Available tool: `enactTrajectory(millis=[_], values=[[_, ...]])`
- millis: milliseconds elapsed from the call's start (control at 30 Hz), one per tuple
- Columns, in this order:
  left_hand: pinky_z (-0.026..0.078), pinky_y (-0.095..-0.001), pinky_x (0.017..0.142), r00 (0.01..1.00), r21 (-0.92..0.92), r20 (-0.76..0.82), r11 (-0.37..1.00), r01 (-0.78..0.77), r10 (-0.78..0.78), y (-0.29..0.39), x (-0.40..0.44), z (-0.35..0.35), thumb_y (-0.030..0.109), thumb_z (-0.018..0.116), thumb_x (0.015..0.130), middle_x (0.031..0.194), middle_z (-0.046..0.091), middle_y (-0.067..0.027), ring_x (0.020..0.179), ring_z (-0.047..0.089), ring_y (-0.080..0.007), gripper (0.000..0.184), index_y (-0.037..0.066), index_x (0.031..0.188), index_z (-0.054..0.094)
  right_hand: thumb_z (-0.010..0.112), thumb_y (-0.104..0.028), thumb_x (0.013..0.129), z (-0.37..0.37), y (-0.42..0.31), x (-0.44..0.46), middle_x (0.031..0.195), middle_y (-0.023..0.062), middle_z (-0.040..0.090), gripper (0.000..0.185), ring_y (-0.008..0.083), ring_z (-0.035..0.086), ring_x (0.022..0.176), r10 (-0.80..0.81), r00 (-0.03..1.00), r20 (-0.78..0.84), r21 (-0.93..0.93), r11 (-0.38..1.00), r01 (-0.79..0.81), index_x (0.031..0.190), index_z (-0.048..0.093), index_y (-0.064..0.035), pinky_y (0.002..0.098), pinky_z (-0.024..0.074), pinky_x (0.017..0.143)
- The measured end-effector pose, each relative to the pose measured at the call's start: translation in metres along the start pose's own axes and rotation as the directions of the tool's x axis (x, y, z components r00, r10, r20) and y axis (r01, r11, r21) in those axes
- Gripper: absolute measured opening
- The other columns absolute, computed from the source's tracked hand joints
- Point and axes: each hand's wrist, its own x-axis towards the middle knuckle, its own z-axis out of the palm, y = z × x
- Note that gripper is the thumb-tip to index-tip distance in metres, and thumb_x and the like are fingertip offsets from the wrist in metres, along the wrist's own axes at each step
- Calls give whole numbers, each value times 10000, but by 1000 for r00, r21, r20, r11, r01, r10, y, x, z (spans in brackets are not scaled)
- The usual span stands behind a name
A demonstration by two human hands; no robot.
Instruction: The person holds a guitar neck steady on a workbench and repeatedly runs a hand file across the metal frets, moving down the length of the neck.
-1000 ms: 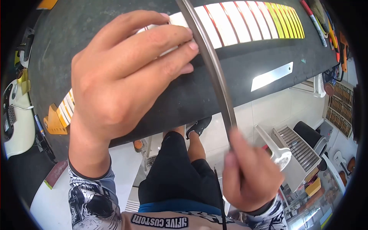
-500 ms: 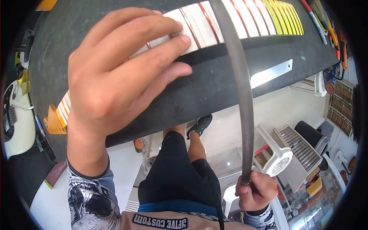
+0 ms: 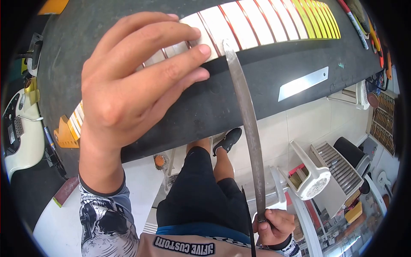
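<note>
Head view. Taped fretboard [image 3: 252, 23], white and yellow between frets: laid across black worktop [image 3: 205, 115], at its far side. Left hand [image 3: 128, 81]: placed over fretboard, fingers slightly spread, fingertips rested on white section. Long metal bar [image 3: 250, 120]: near end pinched by right hand [image 3: 276, 227] between thumb and curled fingers; tip seen over fretboard's near edge, contact not discernible. Metal plate [image 3: 304, 83]: laid on worktop, right.

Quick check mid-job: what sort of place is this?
Probably a guitar repair workshop: there is a fretted guitar neck masked in white and yellow tape, a long grey metal file in the right hand, and a cream electric-guitar body at the left.
</note>
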Motion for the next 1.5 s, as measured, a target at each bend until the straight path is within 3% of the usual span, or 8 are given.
enactTrajectory(millis=[133, 267, 700, 867, 967, 1200, 1400, 1500], values=[[550, -358, 789, 1000, 8, -9, 1000, -21, 21, -2, -1, 1, 99, 828, 600, 960, 714, -122, 962, 672, -318, 368, 80, 961, 756, 626, -112, 909, 4, 7, -2, 577, 78, 603, 422, 163, 598, 462, -31, 1000, 4, -16, 999, 31, 1321, 544, -81, 259, 470, 434], [551, -360, 789, 999, 31, 26, 999, -31, 30, 3, 4, -1, 92, 822, 601, 964, 714, -123, 967, 671, -323, 372, 87, 967, 757, 658, -102, 861, 8, 3, 3, 605, 92, 604, 388, 191, 601, 498, -105, 994, -16, -216, 971, 99, 1240, 606, -39, 284, 477, 484], [551, -356, 788, 1000, -20, 19, 1000, 15, -15, 0, -3, 0, 99, 816, 609, 1002, 713, -114, 990, 661, -327, 379, 111, 983, 760, 632, 16, 763, 7, -11, 11, 641, 103, 611, 462, 204, 606, 499, -164, 986, 10, -325, 933, 158, 1223, 615, -18, 290, 490, 488], [554, -360, 788, 998, -64, 23, 996, 63, -61, 0, -4, -2, 111, 819, 596, 1003, 709, -105, 986, 658, -326, 393, 106, 984, 759, 616, 27, 770, 7, -29, 53, 644, 113, 612, 476, 203, 592, 490, -148, 987, 55, -298, 941, 158, 1244, 606, -12, 285, 475, 481], [556, -360, 781, 996, -83, 1, 992, 90, -90, 0, -5, 0, 114, 819, 584, 1003, 706, -98, 981, 656, -326, 399, 100, 978, 757, 615, 30, 783, 17, -49, 87, 652, 119, 613, 469, 204, 580, 484, -135, 990, 45, -416, 898, 142, 1251, 597, 8, 272, 468, 500], [559, -362, 750, 981, -133, -3, 972, 193, -195, 3, -6, 2, 127, 822, 563, 1005, 699, -76, 977, 650, -329, 402, 96, 959, 755, 687, 54, 754, 35, -56, 173, 682, 104, 634, 468, 192, 603, 523, -170, 985, 25, -333, 928, 168, 1216, 636, 3, 280, 489, 496], [558, -360, 746, 977, -129, 13, 968, 214, -215, 6, -3, 1, 137, 824, 566, 995, 697, -67, 971, 651, -328, 388, 108, 948, 756, 698, 63, 730, 13, -23, 88, 696, 116, 642, 466, 176, 618, 526, -156, 988, -3, -204, 967, 152, 1190, 648, 16, 272, 498, 495], [558, -359, 743, 977, -123, 21, 969, 213, -212, 6, -3, 0, 144, 824, 573, 995, 695, -65, 967, 650, -325, 378, 114, 943, 756, 667, 16, 759, -6, -17, 34, 662, 99, 632, 467, 188, 615, 517, -144, 988, 61, -289, 944, 155, 1222, 617, -20, 282, 491, 490]])
